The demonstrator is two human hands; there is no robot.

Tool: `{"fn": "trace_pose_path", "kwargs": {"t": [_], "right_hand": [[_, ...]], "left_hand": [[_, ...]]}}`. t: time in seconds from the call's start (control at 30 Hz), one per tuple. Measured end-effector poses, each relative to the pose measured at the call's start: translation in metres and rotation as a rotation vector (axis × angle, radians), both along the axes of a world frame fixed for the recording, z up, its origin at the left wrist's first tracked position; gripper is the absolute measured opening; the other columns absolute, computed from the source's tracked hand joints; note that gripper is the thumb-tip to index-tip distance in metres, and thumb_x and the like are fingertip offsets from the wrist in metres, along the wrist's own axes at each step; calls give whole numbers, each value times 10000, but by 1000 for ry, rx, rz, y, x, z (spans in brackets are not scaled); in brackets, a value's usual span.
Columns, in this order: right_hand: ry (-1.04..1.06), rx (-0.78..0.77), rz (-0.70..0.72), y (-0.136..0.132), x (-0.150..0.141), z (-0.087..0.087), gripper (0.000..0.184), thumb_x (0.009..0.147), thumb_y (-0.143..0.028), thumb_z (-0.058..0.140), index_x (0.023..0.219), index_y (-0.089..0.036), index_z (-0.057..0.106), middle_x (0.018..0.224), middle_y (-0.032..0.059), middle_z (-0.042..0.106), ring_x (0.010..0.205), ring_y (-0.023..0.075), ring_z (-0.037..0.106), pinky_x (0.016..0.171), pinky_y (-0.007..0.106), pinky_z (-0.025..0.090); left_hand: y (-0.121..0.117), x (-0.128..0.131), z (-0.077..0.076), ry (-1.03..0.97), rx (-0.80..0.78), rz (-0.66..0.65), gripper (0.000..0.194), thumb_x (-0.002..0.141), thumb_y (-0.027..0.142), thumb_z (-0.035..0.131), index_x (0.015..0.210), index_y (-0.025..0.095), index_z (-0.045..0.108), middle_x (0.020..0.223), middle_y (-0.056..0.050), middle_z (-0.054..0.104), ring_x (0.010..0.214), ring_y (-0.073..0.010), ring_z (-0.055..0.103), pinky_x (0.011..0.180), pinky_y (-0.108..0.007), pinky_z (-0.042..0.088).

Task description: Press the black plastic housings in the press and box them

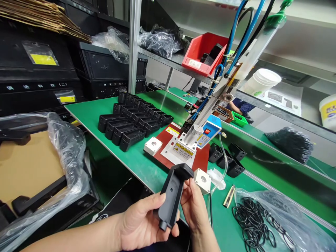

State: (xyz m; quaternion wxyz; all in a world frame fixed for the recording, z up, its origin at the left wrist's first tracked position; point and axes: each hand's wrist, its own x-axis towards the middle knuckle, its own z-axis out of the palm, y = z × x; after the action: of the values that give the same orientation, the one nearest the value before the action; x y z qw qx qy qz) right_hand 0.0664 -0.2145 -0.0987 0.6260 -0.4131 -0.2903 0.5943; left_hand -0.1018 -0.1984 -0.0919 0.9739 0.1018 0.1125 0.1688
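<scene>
A black plastic housing (pixel 172 190), shaped like a hollow trough with a short round stub at its lower end, is tilted in front of me. My left hand (pixel 144 217) wraps round its lower part, thumb along the near wall. At the upper right end, my right hand (pixel 193 199) closes its thumb and fingers on the housing's edge; some fingertips are hidden behind it. Just beyond stands a bench press (pixel 194 136) on a reddish-brown base plate (pixel 157 155), with a white button box (pixel 153 145) on the left and another white button box (pixel 202 180) beside my right hand.
Rows of black housings (pixel 133 117) lie at the left on the green table (pixel 115 154). Several more housings (pixel 231 159) sit right of the press. Black rubber rings (pixel 252 220) spill from a clear bag. A lined crate (pixel 31 157) stands left; a red bin (pixel 203 52) sits above.
</scene>
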Motion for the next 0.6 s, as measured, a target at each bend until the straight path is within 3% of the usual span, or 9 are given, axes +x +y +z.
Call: {"fn": "trace_pose_path", "kwargs": {"t": [0.23,0.37,0.47,0.6], "right_hand": [[-83,34,8,1,12,8,373,836,-554,593,764,-189,617,649,9,562,567,112,530,452,195,413],[-202,35,-21,2,22,24,439,850,-615,513,953,-217,670,758,53,613,660,164,570,465,231,446],[-379,58,-21,1,31,39,527,780,-665,563,1099,-255,651,915,80,648,733,210,597,512,290,497],[-786,156,-74,4,31,54,434,701,-500,733,1080,-300,666,982,56,666,897,254,612,736,359,532]], "left_hand": [[10,-6,6,90,340,76,427,813,471,649,1109,171,583,908,-93,625,698,-157,664,518,-152,452],[22,-11,9,255,537,45,532,784,514,667,1189,197,533,940,-75,617,710,-132,631,531,-155,413],[38,-14,12,404,855,156,501,788,518,656,1159,195,561,967,-70,608,764,-135,585,592,-193,427],[67,-7,29,549,1337,439,343,811,450,645,1047,200,655,1012,-74,606,895,-190,573,751,-271,454]]}}
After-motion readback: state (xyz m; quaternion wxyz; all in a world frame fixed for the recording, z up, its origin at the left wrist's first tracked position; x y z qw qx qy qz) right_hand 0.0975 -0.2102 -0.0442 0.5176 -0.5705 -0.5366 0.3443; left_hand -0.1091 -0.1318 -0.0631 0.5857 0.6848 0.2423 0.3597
